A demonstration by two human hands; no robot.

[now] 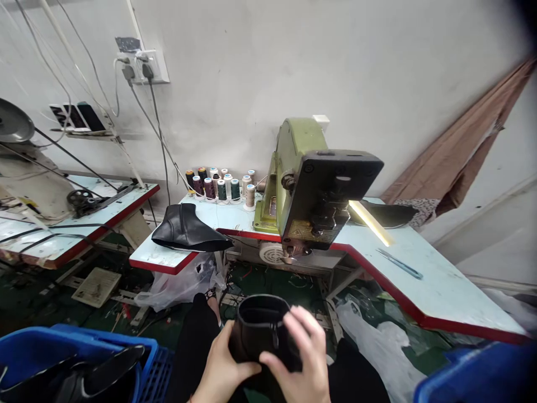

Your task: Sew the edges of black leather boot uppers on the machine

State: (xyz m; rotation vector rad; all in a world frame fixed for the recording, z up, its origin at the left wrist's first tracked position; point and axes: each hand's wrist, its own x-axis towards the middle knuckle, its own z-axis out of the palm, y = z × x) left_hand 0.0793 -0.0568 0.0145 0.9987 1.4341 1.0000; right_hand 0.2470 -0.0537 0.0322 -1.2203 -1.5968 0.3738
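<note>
A black leather boot upper [255, 336] is upright over my lap, its round top opening facing up and a zipper pull hanging near the rim. Around its left side wraps my left hand [224, 361], thumb across the front. My right hand [304, 352] grips the right side, with its thumb on the front face and its fingers by the rim. The lower part of the upper is hidden behind my hands. Beyond them stands a green sewing machine [310, 184] with a dark head. Another black boot upper [187, 229] lies on the table's left part.
Several thread spools [221, 190] stand behind the light-blue table [444, 280] cutout. Tweezers [399, 263] and a dark piece [384, 215] lie right. A blue crate [146, 358] with black pieces is at left, another blue crate [482, 375] at right. Plastic bags [377, 341] lie below.
</note>
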